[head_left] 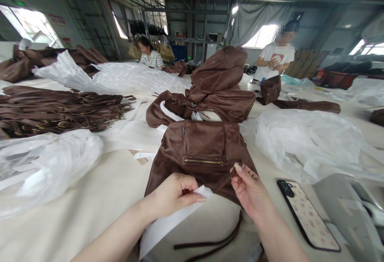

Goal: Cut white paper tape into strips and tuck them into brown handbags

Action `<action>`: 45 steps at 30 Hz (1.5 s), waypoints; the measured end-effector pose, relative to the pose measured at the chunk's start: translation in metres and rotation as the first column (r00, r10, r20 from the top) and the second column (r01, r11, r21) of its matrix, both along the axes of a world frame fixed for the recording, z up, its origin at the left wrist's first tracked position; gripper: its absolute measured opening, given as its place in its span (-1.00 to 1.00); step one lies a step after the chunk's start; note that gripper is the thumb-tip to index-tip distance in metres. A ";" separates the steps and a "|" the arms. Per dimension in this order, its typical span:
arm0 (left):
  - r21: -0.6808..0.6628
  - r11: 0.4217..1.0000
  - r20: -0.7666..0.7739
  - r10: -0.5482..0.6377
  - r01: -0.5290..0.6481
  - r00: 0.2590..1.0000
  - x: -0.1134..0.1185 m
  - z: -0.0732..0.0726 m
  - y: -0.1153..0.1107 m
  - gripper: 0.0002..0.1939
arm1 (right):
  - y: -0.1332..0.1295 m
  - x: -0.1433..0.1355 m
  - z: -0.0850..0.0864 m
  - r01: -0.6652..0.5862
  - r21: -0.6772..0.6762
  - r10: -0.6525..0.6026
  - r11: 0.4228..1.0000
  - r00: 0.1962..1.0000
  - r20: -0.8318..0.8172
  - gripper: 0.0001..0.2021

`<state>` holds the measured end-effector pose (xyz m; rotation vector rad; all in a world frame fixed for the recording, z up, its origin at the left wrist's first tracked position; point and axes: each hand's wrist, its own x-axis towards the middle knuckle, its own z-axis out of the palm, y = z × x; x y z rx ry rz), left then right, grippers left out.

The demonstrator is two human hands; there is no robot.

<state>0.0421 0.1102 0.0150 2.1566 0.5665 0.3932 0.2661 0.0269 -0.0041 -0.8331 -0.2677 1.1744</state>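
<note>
A brown leather bag [204,142] with a brass zipper lies flat in front of me. Over its lower left part, my left hand [177,194] pinches a strip of white paper [171,224] that hangs down toward the lower left. My right hand [247,186] is above the bag's lower right side, thumb and fingertips pressed together on a thin brown strap end, partly hidden by the fingers. Below the bag, dark brown straps [210,244] curve across the pale table.
A patterned phone [309,214] lies at the right, near clear plastic wrap [309,142]. Brown straps [60,110] are piled at the left. More brown bags [222,74] are stacked behind. Two people [276,56] [150,56] are across the table.
</note>
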 end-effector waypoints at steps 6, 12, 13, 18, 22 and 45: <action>0.034 0.999 -0.016 -0.021 0.022 1.000 0.001 0.003 -0.004 -0.61 | 0.001 -0.007 0.001 0.004 -0.095 0.008 0.995 0.992 0.128 -0.74; 0.053 0.999 -0.045 -0.002 0.005 0.999 0.002 0.003 -0.007 -0.63 | 0.001 -0.007 -0.006 -0.007 -0.107 0.041 0.994 0.946 0.323 -0.67; 0.051 0.999 -0.059 0.008 -0.005 0.998 0.002 0.004 -0.007 -0.63 | 0.001 -0.007 -0.007 -0.002 -0.109 0.042 0.994 0.930 0.364 -0.67; -0.005 0.998 -0.132 0.060 -0.061 0.989 0.006 0.002 -0.008 -0.58 | -0.003 -0.020 -0.009 -0.058 -0.178 0.138 0.982 0.866 0.481 -0.67; -0.055 0.989 -0.140 0.128 -0.137 0.982 0.009 -0.007 -0.008 -0.53 | -0.004 -0.039 -0.008 -0.286 -0.245 0.363 0.927 0.847 0.387 -0.58; -0.131 0.971 -0.420 0.129 -0.201 0.898 0.049 -0.010 -0.001 -0.54 | 0.006 0.004 -0.031 -0.051 -0.395 0.376 0.917 0.437 0.817 -0.69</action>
